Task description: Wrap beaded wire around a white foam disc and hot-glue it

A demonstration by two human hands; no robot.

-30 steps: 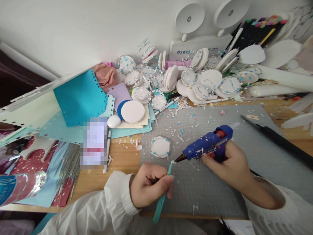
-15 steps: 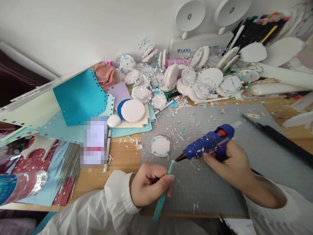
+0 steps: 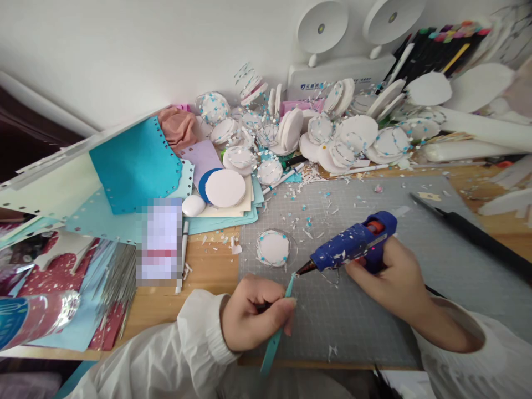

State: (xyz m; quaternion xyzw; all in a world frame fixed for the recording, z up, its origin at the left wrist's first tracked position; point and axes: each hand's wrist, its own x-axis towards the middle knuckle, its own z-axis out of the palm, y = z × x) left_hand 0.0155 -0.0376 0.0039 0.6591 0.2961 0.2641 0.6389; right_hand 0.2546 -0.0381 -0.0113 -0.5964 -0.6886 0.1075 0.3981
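Left hand (image 3: 253,318) curled tight around a teal tweezers (image 3: 275,331), tip raised toward the nozzle of a blue glue gun (image 3: 353,244); right hand (image 3: 390,277) wrapped around the gun's grip, a finger at the red trigger. Nozzle and tweezers tip meeting just in front of a white foam disc (image 3: 273,247) ringed with small blue dots, lying flat near the left edge of a grey cutting mat (image 3: 374,316). Something tiny at the tweezers tip, too small to make out. Bare mat open to the right of the right hand and between the two hands; scraps of paper scattered over its far half. Mat's near edge close to the worktop (image 3: 208,266) front, both white sleeves crossing it. Left of the mat, a strip of bare wood, then a blurred rectangular patch (image 3: 159,241) hiding whatever lies there, and teal paper sheets (image 3: 133,166) overlapping in a pile. Along the wall, a crowded heap of decorated white discs (image 3: 332,138), leaving little room behind the mat. A black strip (image 3: 469,233) slanting across the mat's right corner, cut off at the frame edge. Lower end of the tweezers and the right forearm partly lost at the bottom border.
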